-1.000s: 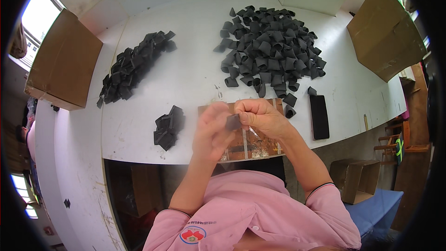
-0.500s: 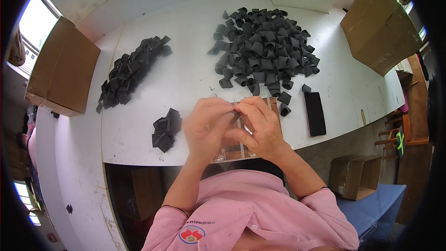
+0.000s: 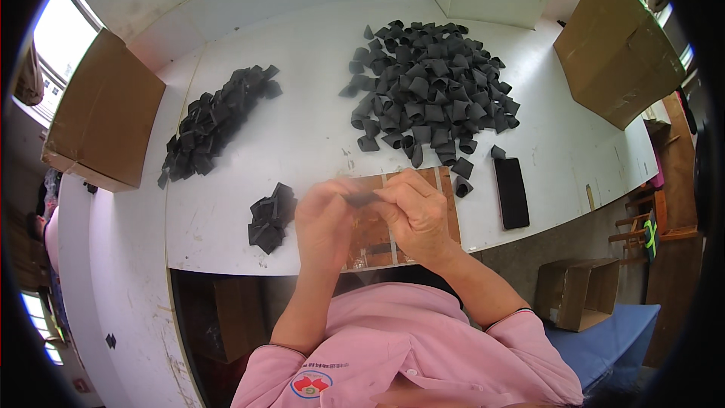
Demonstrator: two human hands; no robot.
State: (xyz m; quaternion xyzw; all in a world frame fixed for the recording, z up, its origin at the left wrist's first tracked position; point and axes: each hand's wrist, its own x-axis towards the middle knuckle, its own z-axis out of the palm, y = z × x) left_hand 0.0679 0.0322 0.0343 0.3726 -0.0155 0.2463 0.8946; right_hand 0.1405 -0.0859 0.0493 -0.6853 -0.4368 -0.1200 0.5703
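- Hands, two, bare: left hand (image 3: pixel 323 223), blurred, fingers curled in and tips pinched on the left end of a small dark-grey flexible piece (image 3: pixel 362 199); right hand (image 3: pixel 414 215), thumb and forefinger pinched on its right end. The piece is held between them above the board listed below; its exact shape is blurred.
- Bench, white-topped, scuffed (image 3: pixel 302 117), bearing the goods below.
- Boxes, brown cardboard, two, large: one at the left (image 3: pixel 109 109), one at the far right (image 3: pixel 615 49), both tilted in view.
- Pile, large, of dark-grey, open-ended, tube-like pieces (image 3: pixel 430 91), beyond the right hand.
- Heap, long and slanting, of dark-grey flattened pieces (image 3: pixel 219 125), at the bench's left.
- Board, brown, rectangular, with pale strips across it (image 3: pixel 370 242), beneath the hands at the near edge.
- Phone, black, slab-shaped (image 3: pixel 512 193), right of the board, apart from it.
- Cluster, small, of dark-grey flat pieces (image 3: pixel 270 219), just left of the left hand.
- Single dark-grey tube-like piece (image 3: pixel 498 152), just beyond the phone's far end.
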